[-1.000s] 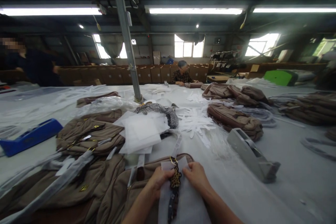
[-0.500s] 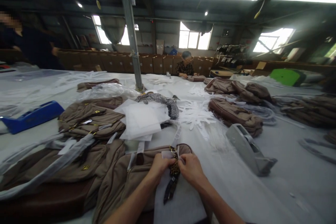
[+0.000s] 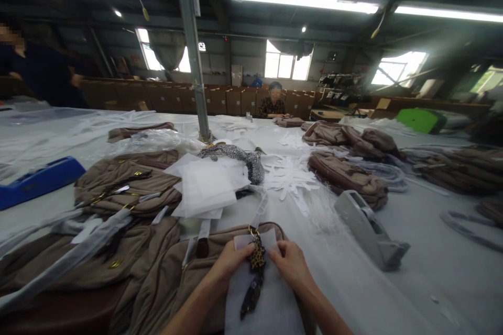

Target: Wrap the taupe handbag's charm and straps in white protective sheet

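Note:
A brown quilted bag (image 3: 212,264) lies in front of me. On it is a thin white packing sheet (image 3: 271,298), and over the sheet a leopard-patterned bag charm (image 3: 257,259) with a dark tassel hangs from a gold clasp. My left hand (image 3: 231,261) pinches the sheet's left edge, its thumb reaching the charm's side. Closed on the right edge is my right hand (image 3: 288,264), thumb on top, apart from the charm. The fingertips beneath the sheet are hidden.
Another brown bag (image 3: 94,256) lies at left, with a stack of white sheets (image 3: 210,183) beyond. A grey tape dispenser (image 3: 367,230) stands at right, a blue one (image 3: 39,180) at far left. A metal post (image 3: 192,57) rises from the table. Two people are farther off.
My right hand has moved off the charm to the sheet's right edge. More of the sheet's top and the charm now shows. My left hand has shifted slightly left and down.

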`<state>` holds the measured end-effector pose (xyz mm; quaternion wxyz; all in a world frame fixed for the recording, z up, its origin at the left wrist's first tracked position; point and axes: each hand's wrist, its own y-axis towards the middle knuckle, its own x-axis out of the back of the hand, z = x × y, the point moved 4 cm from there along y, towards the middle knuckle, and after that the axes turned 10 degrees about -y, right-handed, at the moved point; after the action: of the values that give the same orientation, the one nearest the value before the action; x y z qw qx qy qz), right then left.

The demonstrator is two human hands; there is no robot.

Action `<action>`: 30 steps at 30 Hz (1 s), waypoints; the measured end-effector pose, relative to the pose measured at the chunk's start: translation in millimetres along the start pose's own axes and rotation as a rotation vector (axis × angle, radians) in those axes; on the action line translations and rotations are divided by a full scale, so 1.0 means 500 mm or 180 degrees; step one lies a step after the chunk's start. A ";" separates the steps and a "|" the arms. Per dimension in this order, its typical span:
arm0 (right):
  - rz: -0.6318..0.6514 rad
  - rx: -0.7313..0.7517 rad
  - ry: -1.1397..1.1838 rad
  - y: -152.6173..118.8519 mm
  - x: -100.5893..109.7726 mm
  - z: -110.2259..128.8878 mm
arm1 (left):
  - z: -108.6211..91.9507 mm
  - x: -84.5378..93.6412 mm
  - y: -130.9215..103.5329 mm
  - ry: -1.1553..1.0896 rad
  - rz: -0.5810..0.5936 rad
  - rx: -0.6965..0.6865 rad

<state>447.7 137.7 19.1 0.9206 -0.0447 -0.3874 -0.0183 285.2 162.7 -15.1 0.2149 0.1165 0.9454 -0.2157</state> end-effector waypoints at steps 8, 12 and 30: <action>-0.0762 0.0038 0.0436 -0.060 0.047 0.031 | -0.005 -0.025 -0.028 -0.1015 0.0368 0.0729; -0.0170 -0.0025 0.0367 -0.047 0.003 0.029 | 0.008 -0.029 -0.029 -0.1377 0.0577 0.1032; -0.0069 -0.0288 0.1057 -0.031 -0.047 0.035 | 0.026 -0.026 -0.040 -0.1088 0.0245 0.0410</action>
<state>417.6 123.8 15.7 0.9688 -0.0783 -0.2292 -0.0528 294.8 137.6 -12.5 0.3726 0.1277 0.8741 -0.2841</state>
